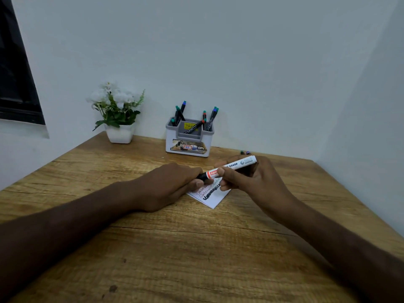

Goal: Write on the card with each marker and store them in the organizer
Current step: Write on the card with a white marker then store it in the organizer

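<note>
A white-barrelled whiteboard marker [236, 165] with a black cap end is held level above the white card [211, 196]. My right hand [247, 174] grips the barrel. My left hand [172, 182] pinches the black cap end [202, 176]; whether the cap is on or off I cannot tell. The card lies on the wooden table [175, 248] and carries several lines of scribble, red, green and black, partly hidden by my fingers. The grey-white organizer [189, 138] stands at the back with several slim markers [193, 126] in its compartments.
A white pot of white flowers [119, 114] stands left of the organizer by the wall. The tips of two more markers [245, 152] peek out behind my right hand. Walls close the back and the right side.
</note>
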Demonstrator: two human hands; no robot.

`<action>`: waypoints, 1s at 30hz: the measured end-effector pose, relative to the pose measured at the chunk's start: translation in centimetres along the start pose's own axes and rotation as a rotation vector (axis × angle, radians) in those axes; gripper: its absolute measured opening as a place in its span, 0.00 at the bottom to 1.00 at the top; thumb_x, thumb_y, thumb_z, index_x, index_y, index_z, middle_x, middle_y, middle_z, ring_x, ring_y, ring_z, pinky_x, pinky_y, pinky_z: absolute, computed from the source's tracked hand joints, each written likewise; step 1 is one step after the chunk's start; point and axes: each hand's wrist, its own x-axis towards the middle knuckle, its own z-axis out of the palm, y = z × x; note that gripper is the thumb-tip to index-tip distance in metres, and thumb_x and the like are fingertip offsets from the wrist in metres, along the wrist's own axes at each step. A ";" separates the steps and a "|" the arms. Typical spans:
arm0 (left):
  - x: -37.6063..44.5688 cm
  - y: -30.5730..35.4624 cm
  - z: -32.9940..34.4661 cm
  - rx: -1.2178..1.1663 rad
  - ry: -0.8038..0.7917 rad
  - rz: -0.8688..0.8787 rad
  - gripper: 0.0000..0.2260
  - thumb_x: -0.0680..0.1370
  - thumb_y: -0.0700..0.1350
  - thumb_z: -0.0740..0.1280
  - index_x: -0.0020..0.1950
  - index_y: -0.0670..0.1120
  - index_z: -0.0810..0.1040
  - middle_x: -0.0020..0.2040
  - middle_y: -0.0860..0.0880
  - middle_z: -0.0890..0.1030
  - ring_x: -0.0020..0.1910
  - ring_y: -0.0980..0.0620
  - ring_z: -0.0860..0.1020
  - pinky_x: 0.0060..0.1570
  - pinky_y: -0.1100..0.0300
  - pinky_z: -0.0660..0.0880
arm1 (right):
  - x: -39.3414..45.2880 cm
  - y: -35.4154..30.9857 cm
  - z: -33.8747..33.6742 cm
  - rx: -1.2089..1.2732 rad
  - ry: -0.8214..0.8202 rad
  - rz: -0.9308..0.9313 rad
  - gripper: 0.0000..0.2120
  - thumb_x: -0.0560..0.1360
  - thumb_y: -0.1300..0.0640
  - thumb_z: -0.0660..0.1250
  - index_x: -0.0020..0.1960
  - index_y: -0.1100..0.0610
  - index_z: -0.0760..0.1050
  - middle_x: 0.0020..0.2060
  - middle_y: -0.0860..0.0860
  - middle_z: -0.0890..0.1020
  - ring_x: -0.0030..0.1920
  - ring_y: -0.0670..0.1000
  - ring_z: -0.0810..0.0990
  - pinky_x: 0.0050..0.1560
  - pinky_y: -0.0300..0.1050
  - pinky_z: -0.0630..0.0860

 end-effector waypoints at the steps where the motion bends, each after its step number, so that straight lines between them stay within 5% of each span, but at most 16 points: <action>1: 0.0 0.1 0.0 -0.006 0.012 0.002 0.11 0.87 0.59 0.50 0.54 0.61 0.70 0.45 0.60 0.77 0.43 0.58 0.76 0.46 0.52 0.74 | 0.0 -0.1 0.3 0.003 0.011 0.003 0.14 0.75 0.54 0.77 0.55 0.63 0.87 0.41 0.56 0.90 0.41 0.55 0.89 0.48 0.49 0.86; 6: -0.1 0.2 0.1 0.028 0.035 0.008 0.12 0.86 0.61 0.49 0.53 0.60 0.70 0.43 0.60 0.77 0.42 0.58 0.75 0.44 0.52 0.74 | 0.2 -0.5 1.7 -0.111 0.080 -0.014 0.09 0.80 0.55 0.75 0.51 0.61 0.87 0.38 0.56 0.89 0.39 0.56 0.90 0.47 0.55 0.88; 12: -0.1 0.5 0.2 0.012 0.066 -0.030 0.13 0.87 0.60 0.50 0.54 0.59 0.72 0.45 0.58 0.80 0.43 0.58 0.77 0.46 0.52 0.75 | 0.2 -0.5 2.9 -0.112 0.182 -0.046 0.09 0.78 0.53 0.76 0.46 0.59 0.87 0.35 0.53 0.89 0.35 0.52 0.89 0.41 0.44 0.87; 16: 0.2 0.3 0.0 -0.027 0.052 -0.062 0.13 0.87 0.60 0.51 0.62 0.59 0.71 0.49 0.58 0.81 0.46 0.59 0.78 0.48 0.54 0.75 | 0.1 0.2 2.2 -0.130 0.143 -0.019 0.10 0.76 0.45 0.77 0.52 0.50 0.85 0.42 0.50 0.90 0.42 0.47 0.89 0.45 0.41 0.85; 18: 0.2 0.3 -0.4 -0.149 0.131 -0.111 0.11 0.86 0.59 0.52 0.61 0.59 0.71 0.49 0.58 0.82 0.48 0.60 0.79 0.49 0.59 0.75 | 0.1 0.7 1.0 -0.370 0.118 -0.038 0.15 0.75 0.40 0.77 0.57 0.45 0.82 0.45 0.46 0.88 0.46 0.43 0.87 0.47 0.39 0.83; 21: 0.9 0.4 -0.9 -0.459 0.320 -0.245 0.10 0.87 0.54 0.55 0.60 0.55 0.76 0.54 0.58 0.84 0.55 0.57 0.82 0.57 0.57 0.79 | 0.0 1.3 -0.5 -0.779 -0.064 -0.183 0.11 0.77 0.44 0.75 0.57 0.47 0.85 0.49 0.43 0.85 0.50 0.42 0.81 0.52 0.41 0.79; 26: 6.7 -0.4 -4.7 -0.660 0.690 -0.396 0.12 0.84 0.57 0.64 0.60 0.57 0.85 0.52 0.56 0.86 0.53 0.57 0.84 0.57 0.57 0.79 | 0.3 2.3 -0.4 -0.856 -0.161 -0.231 0.14 0.79 0.41 0.69 0.61 0.45 0.83 0.55 0.42 0.80 0.58 0.42 0.75 0.59 0.41 0.75; 30: 12.5 -1.7 -6.8 -0.438 0.754 -0.483 0.12 0.82 0.54 0.70 0.60 0.50 0.87 0.47 0.53 0.85 0.43 0.63 0.81 0.45 0.70 0.75 | 0.2 2.6 -0.5 -0.842 -0.158 -0.222 0.14 0.79 0.40 0.69 0.62 0.43 0.82 0.57 0.41 0.79 0.59 0.43 0.74 0.60 0.41 0.75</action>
